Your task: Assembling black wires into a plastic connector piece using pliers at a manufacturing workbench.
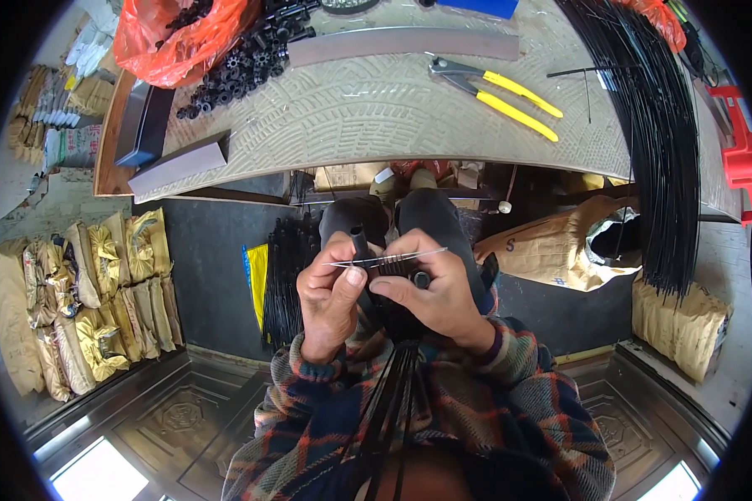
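Note:
Both hands are close together over my lap. A thin, pale wire [433, 252] runs across between them, its left end slanting past my left fingertips. Thumb and fingers of my left hand [330, 288] are closed on the wire, beside an upright black tube [358, 240]. My right hand [433, 292] is wrapped round several thin black rods, with the round end of a dark cylinder [422, 280] showing between thumb and fingers. Below the hands, a bundle of black rods [404, 359] fans down against my plaid jacket. How the wire joins the rods is hidden by the fingers.
On the table [351, 125] ahead lie yellow-handled cutting pliers [510, 100], metal bars [401, 43], small black notched parts [234, 79] and a red bag [180, 50]. Long black rods [664, 167] overhang its right side. Brown sacks [109, 292] stand at left; an open sack [551, 242] lies at right.

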The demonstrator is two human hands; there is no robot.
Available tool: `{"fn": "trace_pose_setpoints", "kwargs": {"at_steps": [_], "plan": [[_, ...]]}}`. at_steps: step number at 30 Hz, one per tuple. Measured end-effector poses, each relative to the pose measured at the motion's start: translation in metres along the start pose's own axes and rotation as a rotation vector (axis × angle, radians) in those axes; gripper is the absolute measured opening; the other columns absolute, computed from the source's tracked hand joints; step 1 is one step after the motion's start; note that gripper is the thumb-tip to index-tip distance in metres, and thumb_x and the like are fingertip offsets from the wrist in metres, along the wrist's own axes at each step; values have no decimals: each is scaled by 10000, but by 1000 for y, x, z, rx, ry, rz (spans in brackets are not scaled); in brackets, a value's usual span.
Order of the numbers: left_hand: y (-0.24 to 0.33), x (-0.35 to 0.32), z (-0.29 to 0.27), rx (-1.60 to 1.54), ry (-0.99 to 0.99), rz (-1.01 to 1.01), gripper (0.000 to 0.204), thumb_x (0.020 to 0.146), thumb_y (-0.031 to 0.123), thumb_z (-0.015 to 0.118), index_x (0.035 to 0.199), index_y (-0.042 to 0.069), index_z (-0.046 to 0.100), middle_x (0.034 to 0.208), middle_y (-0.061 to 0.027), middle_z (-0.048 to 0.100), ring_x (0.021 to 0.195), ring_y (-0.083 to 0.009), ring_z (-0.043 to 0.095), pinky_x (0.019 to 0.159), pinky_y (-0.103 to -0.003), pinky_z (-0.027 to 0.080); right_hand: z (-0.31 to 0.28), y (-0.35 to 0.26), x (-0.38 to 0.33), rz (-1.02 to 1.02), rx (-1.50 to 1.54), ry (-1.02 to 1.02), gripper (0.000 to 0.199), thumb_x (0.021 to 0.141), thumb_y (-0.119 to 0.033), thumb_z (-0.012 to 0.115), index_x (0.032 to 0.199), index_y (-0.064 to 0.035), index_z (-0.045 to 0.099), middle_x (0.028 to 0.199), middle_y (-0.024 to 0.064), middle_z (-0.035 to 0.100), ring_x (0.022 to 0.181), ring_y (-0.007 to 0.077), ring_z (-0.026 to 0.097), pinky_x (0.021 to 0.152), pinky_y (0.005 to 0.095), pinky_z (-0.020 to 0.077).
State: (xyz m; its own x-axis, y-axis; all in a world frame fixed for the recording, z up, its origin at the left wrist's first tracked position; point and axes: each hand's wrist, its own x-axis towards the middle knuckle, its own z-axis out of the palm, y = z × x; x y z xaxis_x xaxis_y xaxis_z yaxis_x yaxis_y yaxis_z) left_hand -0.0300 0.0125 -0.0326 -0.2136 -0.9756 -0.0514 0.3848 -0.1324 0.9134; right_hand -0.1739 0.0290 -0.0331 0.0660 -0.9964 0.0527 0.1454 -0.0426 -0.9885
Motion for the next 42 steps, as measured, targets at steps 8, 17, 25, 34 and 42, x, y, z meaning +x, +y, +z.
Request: {"fn": "trace_pose_setpoints", "kwargs": {"at_steps": [8,17,25,34,42], "plan": [[-6,1,-1,-2,69,44,261,815,167,633,967,-18,530,899,-81,579,796,-118,537,751,-247,431,1,0,2,-17,100,17,101,766,-16,633,834,28,573,819,59,553,757,115,515,694,244,403],[-5,1,-5,-36,74,36,235,819,129,617,978,-26,537,904,-90,586,791,-127,551,756,-253,441,8,-7,4,-13,28,62,83,768,-11,629,830,33,595,811,61,585,756,115,541,679,231,417],[-8,-3,1,-2,116,90,303,840,183,603,1023,-51,541,905,-85,600,788,-122,558,753,-238,440,7,0,7,-34,24,80,110,759,-37,666,821,40,617,747,51,607,699,85,538,633,221,428],[-40,7,-8,-4,58,252,302,796,102,628,1037,-76,590,1003,-102,583,892,-155,546,825,-270,418,-4,12,9,181,147,-31,136,748,-68,680,840,8,615,753,2,594,697,58,518,637,205,424],[-27,10,15,-450,3,-192,330,849,93,557,1137,-64,525,1121,-178,571,1032,-254,564,929,-374,446,-70,-20,41,-322,290,429,524,924,-497,314,802,-52,562,923,123,574,765,138,475,653,280,376]]}}
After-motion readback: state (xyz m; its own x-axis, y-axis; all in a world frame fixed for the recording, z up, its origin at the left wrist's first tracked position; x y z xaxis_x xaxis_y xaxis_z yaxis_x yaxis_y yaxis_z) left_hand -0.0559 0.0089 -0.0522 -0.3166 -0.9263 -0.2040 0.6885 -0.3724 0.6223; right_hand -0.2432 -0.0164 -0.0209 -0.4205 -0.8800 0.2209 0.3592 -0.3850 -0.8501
